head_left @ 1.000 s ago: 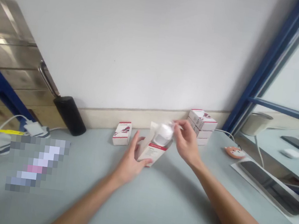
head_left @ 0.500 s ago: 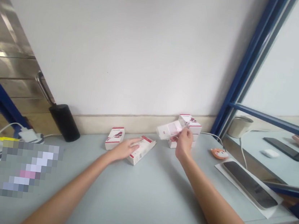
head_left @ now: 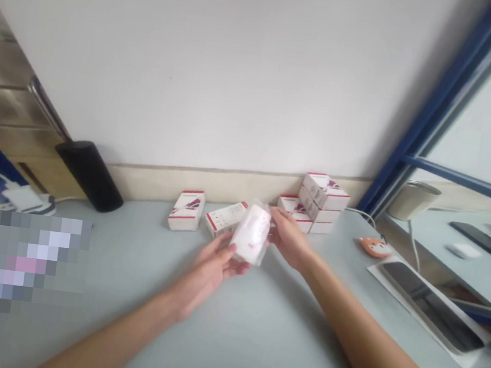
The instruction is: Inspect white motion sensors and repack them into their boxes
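Note:
Between my two hands, above the desk, is a white packet in clear plastic wrap [head_left: 251, 233] with small pink marks. The fingers of my left hand [head_left: 213, 263] are closed on its lower left side. My right hand [head_left: 286, 234] grips its right edge. Just behind the packet lies a white and red box [head_left: 224, 217], partly covered by it. Another white and red box [head_left: 186, 211] is to the left. Close behind my right hand stands a stack of such boxes [head_left: 327, 197] against the wall.
A black cylinder [head_left: 89, 175] with a metal handle leans at the back left, near a white plug and cables [head_left: 24, 197]. On the right lie an orange animal-faced object [head_left: 374, 246] and a dark keyboard-like slab [head_left: 432, 302] on white paper. A blue-framed mirror [head_left: 465, 181] borders the right side.
My right hand has brought the wrapped packet left and nearer. My left hand has let go of the box on the desk and taken hold of the packet. The view has shifted slightly.

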`<act>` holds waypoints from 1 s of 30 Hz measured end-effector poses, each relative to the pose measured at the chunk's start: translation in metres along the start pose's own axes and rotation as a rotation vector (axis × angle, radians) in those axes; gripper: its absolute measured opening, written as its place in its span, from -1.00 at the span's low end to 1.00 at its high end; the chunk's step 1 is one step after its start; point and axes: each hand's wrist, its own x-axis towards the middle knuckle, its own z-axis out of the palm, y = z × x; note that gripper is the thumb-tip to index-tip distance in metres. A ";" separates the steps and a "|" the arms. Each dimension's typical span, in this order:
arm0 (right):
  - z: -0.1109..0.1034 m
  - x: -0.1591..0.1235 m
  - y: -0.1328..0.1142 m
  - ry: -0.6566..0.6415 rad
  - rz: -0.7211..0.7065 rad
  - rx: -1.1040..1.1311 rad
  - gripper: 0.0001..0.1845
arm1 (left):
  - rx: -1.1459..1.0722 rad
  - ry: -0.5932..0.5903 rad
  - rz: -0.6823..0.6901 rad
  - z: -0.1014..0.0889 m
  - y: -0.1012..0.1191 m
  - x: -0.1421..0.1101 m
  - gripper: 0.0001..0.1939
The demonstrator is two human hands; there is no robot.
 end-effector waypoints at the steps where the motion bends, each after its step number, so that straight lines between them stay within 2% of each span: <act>1: 0.004 -0.005 -0.001 -0.049 0.004 -0.039 -0.63 | -0.053 -0.007 -0.021 -0.004 -0.004 -0.001 -0.45; 4: 0.009 -0.015 -0.009 -0.058 -0.165 -0.219 -0.60 | -0.202 -0.029 -0.065 -0.015 -0.013 0.003 -0.50; 8: 0.009 -0.024 -0.021 0.074 -0.422 -0.386 -0.66 | -0.365 -0.120 -0.124 -0.019 -0.017 0.009 -0.59; 13: 0.003 -0.025 -0.027 0.238 -0.595 -0.408 -0.69 | -0.405 -0.224 -0.184 -0.019 -0.016 0.007 -0.65; 16: 0.003 -0.022 -0.028 0.257 -0.556 -0.306 -0.67 | -0.410 -0.233 -0.185 -0.021 -0.017 0.007 -0.64; 20: 0.004 -0.022 -0.031 0.207 -0.462 -0.148 -0.69 | -0.427 -0.257 -0.178 -0.022 -0.019 0.007 -0.57; 24: -0.009 -0.015 -0.051 0.282 -0.515 0.043 -0.72 | -0.432 -0.261 -0.196 -0.022 -0.018 0.005 -0.54; 27: -0.020 0.004 -0.068 0.369 -0.557 0.152 -0.75 | -0.435 -0.196 -0.225 -0.022 -0.016 0.003 -0.54; 30: -0.010 0.037 -0.064 0.340 -0.439 0.060 -0.78 | -0.455 -0.114 -0.224 -0.022 -0.013 0.002 -0.41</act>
